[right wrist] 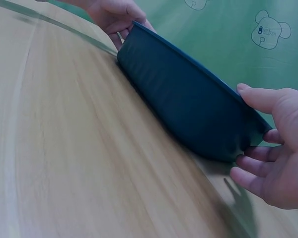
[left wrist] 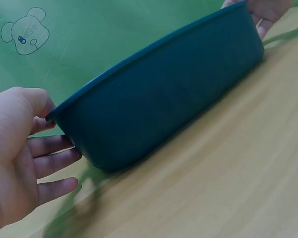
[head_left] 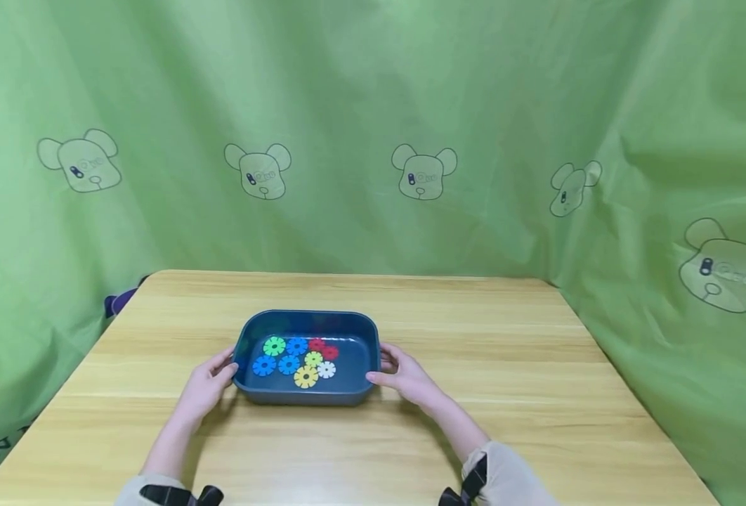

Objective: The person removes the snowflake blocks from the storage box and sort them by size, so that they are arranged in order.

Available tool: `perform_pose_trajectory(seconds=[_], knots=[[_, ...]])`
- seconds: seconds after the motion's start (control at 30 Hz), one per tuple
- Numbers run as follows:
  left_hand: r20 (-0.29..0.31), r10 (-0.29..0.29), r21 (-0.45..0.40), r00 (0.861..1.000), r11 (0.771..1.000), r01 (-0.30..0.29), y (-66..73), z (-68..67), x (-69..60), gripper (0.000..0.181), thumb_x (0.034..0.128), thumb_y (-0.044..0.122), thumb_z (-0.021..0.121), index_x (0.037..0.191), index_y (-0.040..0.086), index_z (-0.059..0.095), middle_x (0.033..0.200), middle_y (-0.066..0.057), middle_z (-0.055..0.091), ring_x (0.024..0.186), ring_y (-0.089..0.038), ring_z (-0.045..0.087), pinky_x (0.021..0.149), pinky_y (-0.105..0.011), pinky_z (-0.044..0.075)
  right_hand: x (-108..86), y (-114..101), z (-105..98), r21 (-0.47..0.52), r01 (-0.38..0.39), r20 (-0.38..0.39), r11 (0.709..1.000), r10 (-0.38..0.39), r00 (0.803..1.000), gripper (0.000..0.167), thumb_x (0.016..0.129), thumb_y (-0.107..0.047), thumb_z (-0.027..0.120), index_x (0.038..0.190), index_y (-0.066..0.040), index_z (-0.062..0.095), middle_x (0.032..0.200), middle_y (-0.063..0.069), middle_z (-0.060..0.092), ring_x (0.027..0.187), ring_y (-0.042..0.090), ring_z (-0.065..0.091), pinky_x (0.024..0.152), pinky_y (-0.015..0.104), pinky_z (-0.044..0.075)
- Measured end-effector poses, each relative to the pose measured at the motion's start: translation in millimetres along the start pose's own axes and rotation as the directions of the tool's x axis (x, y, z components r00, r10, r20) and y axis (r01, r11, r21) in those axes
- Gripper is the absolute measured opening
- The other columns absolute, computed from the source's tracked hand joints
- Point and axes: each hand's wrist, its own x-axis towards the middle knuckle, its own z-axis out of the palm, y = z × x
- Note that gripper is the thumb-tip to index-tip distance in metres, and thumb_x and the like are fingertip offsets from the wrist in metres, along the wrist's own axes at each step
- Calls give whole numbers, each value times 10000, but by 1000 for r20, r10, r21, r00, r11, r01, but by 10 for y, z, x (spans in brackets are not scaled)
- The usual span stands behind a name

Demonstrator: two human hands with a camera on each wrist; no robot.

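Plainly, both hands have hold of the tub, one at each end. The left hand grips its left end, the thumb at the rim and the other fingers spread along the outside of the wall. The right hand grips the right end much the same way, the thumb up at the rim and the fingers below it against the outer wall. Neither is wide open; each is partly closed, with the edge between thumb and fingers.

The dark blue tub sits upright over the middle of the bench, a little left of centre; whether its base touches the wood all along, I cannot tell. Inside, flat notched discs lie on the floor, mostly toward the left and middle. At the back left is a green disc, with a blue disc beside it and two more blue ones in front. Two red discs lie near the back, close together. Before them come a small lime disc, a white disc and a larger yellow disc.

Behind the bench hangs a green curtain printed with outlined animal heads.
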Motion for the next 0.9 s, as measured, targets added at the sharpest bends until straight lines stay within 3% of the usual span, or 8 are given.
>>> perform_pose_trajectory(seconds=[0.2, 0.37, 0.63, 0.8, 0.9], knots=[[-5, -18, -10, 1000, 1000, 18, 9, -31, 5, 447, 974, 80, 432, 1396, -45, 351, 1374, -265, 399, 1235, -336, 412, 916, -306, 439, 44, -8, 36, -5, -15, -12, 1000, 15, 1000, 674, 827, -104, 700, 1376, 71, 348, 1288, 244, 493, 1154, 356, 497, 997, 486, 352], [-11, -23, -26, 1000, 999, 23, 41, -13, 36, 457, 969, 61, 420, 1403, -50, 330, 1370, -270, 403, 1242, -331, 409, 921, -274, 431, 73, 2, 18, -69, -8, -41, 998, 5, 999, 658, 827, -117, 701, 1370, 54, 371, 1257, 203, 532, 1140, 335, 513, 991, 481, 360], [-3, 28, -35, 1000, 999, -28, 67, -4, 101, 592, 962, 117, 488, 1440, -67, 190, 1479, -232, 237, 1345, -355, 244, 1075, -418, 224, 151, -156, -106, -192, 52, -109, 980, -74, 991, 630, 866, -196, 664, 1364, 63, 378, 1277, 221, 515, 1160, 350, 494, 980, 466, 377], [26, 10, -59, 1000, 998, -8, 57, -5, 151, 663, 950, 176, 535, 1459, -30, 164, 1511, -190, 179, 1377, -316, 171, 1096, -411, 174, 289, -397, -138, -176, 100, -129, 979, -124, 984, 581, 849, -138, 678, 1334, 58, 426, 1223, 229, 555, 1125, 340, 523, 958, 440, 405], [29, 3, -44, 1000, 999, -1, 34, 11, 174, 681, 938, 177, 557, 1459, -28, 169, 1514, -190, 166, 1382, -312, 148, 1101, -410, 159, 378, -552, -92, -155, 107, -79, 982, -121, 990, 552, 861, -119, 661, 1333, 53, 431, 1219, 234, 557, 1130, 335, 521, 948, 431, 417]])
